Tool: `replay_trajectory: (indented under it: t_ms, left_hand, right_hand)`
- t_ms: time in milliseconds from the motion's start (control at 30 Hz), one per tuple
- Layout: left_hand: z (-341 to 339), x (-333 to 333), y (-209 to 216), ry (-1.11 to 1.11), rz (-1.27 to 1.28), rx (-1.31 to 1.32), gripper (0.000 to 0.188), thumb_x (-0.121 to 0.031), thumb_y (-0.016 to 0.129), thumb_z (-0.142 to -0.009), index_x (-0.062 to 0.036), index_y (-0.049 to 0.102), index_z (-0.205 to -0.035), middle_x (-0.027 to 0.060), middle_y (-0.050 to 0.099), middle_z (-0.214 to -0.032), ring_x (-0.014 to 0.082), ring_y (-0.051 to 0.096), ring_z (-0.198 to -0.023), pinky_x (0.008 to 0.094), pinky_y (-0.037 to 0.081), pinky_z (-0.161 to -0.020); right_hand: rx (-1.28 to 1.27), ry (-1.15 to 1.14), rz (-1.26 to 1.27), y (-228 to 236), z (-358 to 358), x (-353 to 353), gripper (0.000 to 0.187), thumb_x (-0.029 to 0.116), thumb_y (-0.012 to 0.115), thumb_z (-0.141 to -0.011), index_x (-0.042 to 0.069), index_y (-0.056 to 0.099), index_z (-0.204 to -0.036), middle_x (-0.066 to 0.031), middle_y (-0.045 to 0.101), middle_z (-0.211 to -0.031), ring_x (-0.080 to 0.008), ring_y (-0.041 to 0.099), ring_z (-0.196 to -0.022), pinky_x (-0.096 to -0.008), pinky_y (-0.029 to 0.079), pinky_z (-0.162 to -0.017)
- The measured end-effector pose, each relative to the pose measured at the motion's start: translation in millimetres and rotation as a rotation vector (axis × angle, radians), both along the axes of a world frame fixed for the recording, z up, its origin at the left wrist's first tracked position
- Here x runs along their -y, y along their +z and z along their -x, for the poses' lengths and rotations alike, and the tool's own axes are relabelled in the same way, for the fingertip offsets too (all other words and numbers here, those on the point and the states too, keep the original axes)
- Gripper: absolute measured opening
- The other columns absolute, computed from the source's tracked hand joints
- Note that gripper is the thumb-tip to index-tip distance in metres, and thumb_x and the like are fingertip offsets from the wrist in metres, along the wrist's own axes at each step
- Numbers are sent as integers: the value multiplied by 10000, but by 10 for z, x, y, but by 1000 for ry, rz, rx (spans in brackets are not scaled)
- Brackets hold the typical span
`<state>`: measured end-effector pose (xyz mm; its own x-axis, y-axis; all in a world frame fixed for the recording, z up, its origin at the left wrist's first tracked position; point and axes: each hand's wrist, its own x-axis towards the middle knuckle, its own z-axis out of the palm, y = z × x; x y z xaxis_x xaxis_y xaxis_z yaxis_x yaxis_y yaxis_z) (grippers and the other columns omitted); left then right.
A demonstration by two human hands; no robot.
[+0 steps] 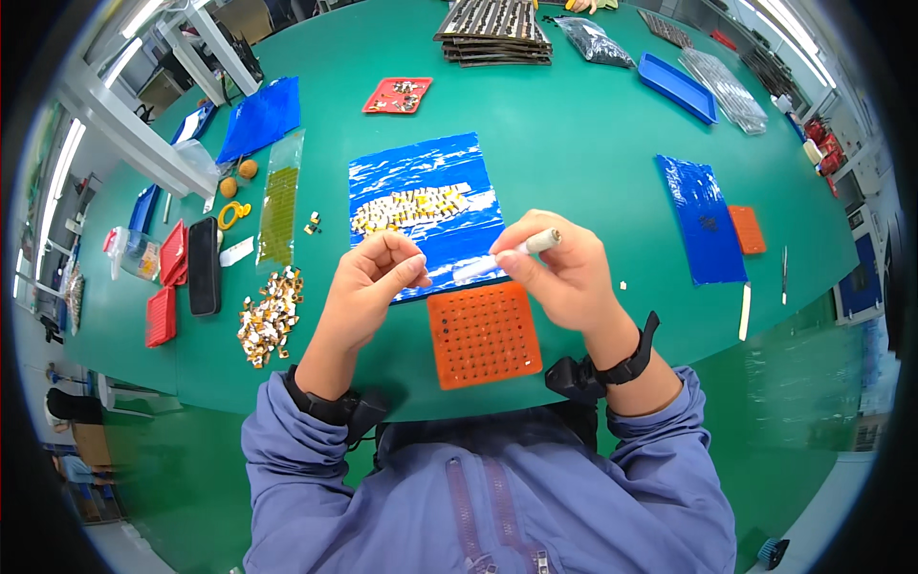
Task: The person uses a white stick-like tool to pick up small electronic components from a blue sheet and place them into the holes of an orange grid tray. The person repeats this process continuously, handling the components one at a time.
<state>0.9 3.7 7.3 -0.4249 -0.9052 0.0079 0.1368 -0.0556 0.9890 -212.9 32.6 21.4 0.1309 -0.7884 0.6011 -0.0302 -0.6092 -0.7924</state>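
Note:
My right hand (564,273) grips a slim white pen-like tool (521,249), its tip pointing left toward my left hand (368,287). The left hand's thumb and forefinger are pinched together just left of the tool's tip; anything between them is too small to see. Both hands hover above an orange perforated square tray (483,335) near the table's front edge. Behind the hands lies a blue sheet (421,172) carrying a cluster of small yellow-white parts (411,209).
A loose pile of small parts (270,316) lies left of the hands, beside a clear strip (280,201) and a black case (203,266). Red trays (163,316), a blue sheet (703,220), an orange tray (747,230), stacked dark trays (495,33) and a blue tray (677,86) sit around the green table (574,143).

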Motion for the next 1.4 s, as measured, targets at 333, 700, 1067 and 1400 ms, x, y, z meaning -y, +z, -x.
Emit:
replay_trajectory:
  t_ms: [333, 700, 1067, 1400]
  left_hand:
    - [-53, 37, -171, -126, -128, -146, 56, -52, 547, -831, -19, 519, -867, 34, 566, -768, 93, 559, -716, 222, 460, -658]
    - [-62, 13, -137, -97, -65, -102, 60, -36, 554, -821, -11, 532, -871, 37, 570, -787, 92, 553, -736, 224, 452, -678]
    - [-146, -65, -131, -238, -65, -598, 150, -132, 573, -826, -90, 429, -831, 29, 474, -702, 151, 493, -694, 304, 389, -653]
    - [-111, -84, -135, -302, -91, -667, 99, -85, 564, -822, -73, 466, -819, 47, 487, -726, 160, 498, -710, 286, 399, -651]
  right_hand:
    - [-312, 102, 171, 211, -366, 3, 200, 135, 643, -762, 31, 486, -695, -51, 408, -560, -178, 419, -463, -295, 338, -431]
    - [-337, 93, 47, 249, -268, 8, 146, 76, 681, -716, 31, 542, -702, -35, 508, -606, -129, 485, -511, -245, 382, -461]
    - [201, 291, -514, 21, 5, 53, 138, -18, 639, -738, -23, 593, -868, -57, 603, -771, -74, 555, -705, -180, 423, -609]
    - [114, 297, -492, 27, -28, 39, 115, 6, 634, -753, -8, 611, -865, -34, 602, -783, -62, 534, -706, -188, 421, -620]
